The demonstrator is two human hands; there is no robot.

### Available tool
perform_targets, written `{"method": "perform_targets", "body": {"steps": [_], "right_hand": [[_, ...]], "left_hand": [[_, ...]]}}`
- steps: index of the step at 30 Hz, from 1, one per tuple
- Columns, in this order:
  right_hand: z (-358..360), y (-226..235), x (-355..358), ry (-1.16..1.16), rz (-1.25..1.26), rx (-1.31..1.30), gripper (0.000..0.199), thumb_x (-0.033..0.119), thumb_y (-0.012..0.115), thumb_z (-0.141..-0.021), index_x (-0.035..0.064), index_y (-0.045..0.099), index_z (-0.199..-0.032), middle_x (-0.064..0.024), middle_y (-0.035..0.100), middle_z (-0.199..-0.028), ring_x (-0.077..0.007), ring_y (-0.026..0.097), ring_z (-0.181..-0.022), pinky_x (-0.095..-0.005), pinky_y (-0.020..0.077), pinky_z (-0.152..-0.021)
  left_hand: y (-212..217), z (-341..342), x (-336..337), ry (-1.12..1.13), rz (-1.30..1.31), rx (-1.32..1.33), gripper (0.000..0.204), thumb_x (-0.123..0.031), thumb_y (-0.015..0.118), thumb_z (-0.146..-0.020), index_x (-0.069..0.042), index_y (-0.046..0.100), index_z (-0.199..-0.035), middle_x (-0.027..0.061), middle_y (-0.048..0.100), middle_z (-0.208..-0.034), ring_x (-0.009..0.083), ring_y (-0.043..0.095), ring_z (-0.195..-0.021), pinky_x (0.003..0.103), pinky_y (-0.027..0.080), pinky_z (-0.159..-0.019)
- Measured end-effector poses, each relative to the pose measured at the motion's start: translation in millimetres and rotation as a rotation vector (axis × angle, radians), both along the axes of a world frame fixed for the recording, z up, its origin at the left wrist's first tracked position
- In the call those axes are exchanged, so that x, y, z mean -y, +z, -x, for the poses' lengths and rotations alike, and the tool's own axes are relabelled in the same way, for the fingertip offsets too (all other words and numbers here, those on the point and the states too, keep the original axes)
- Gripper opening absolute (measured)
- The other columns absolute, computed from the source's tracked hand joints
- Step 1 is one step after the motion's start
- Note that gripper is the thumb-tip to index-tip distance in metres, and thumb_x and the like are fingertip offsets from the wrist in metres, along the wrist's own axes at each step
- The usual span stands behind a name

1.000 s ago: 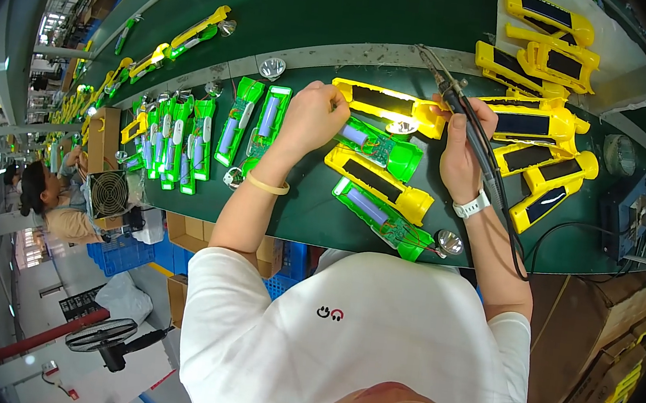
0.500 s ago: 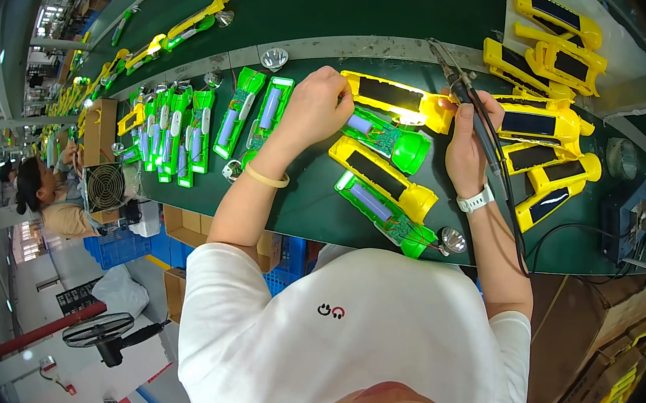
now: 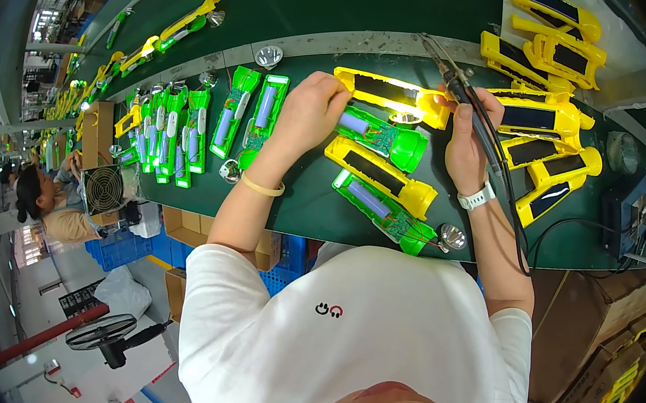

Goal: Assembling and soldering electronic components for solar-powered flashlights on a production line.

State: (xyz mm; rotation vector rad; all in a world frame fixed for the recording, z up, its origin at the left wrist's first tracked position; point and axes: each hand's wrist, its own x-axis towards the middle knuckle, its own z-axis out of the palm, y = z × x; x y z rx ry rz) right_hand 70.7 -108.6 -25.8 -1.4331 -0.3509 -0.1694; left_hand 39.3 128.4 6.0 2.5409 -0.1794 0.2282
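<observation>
My left hand is closed, its fingertips by the left ends of a yellow flashlight shell with a dark panel and a green flashlight half with a battery and circuit board. What it pinches is hidden. My right hand grips a soldering iron whose tip points up and away; its fingers are beside the shell's right end. Bright light glows on that shell, with a round reflector at its near edge. Nearer me lie another yellow shell and a green half wired to a reflector.
Several green halves line the left of the green bench. Yellow shells pile up at right, near a blue soldering station. The iron's black cable hangs by my right forearm. A co-worker sits at far left.
My left hand has shifted slightly nearer me, off the yellow shell's left end. The light on the shell has spread, and the reflector at its edge shows more clearly. My right hand stays put.
</observation>
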Motion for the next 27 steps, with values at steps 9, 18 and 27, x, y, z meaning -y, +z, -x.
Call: {"method": "perform_targets", "body": {"steps": [9, 18, 27], "right_hand": [[-4.8, -0.9, 6.2, -0.110, 0.131, 0.010, 0.029, 0.025, 0.049, -0.095, 0.0053, 0.040, -0.116, -0.0050, 0.054, -0.095, -0.0088, 0.051, -0.080, -0.0216, 0.0412, -0.072], [12.5, 37.1, 21.3, 0.003, -0.160, -0.115, 0.027, 0.020, 0.055, -0.092, 0.0054, 0.040, -0.110, -0.0054, 0.057, -0.085, -0.0078, 0.053, -0.073, -0.0200, 0.0415, -0.062], [50.8, 42.0, 48.2, 0.011, -0.109, -0.186, 0.024, 0.010, 0.060, -0.088, 0.0047, 0.041, -0.101, -0.0051, 0.055, -0.076, -0.0077, 0.051, -0.059, -0.0201, 0.0418, -0.054]], "left_hand": [[34.4, 22.9, 7.0, -0.361, -0.104, 0.094, 0.035, -0.015, 0.072, -0.070, -0.005, 0.060, -0.101, 0.0099, 0.058, -0.100, 0.0280, 0.053, -0.099, 0.038, 0.042, -0.087], [25.1, 24.6, 7.9, -0.348, -0.168, 0.115, 0.030, -0.014, 0.072, -0.071, -0.006, 0.060, -0.098, 0.0088, 0.059, -0.097, 0.0270, 0.055, -0.094, 0.037, 0.042, -0.083], [22.8, 28.6, 4.8, -0.427, -0.194, 0.221, 0.020, -0.010, 0.069, -0.072, -0.007, 0.059, -0.089, 0.0074, 0.060, -0.099, 0.0249, 0.056, -0.095, 0.036, 0.044, -0.081]]}}
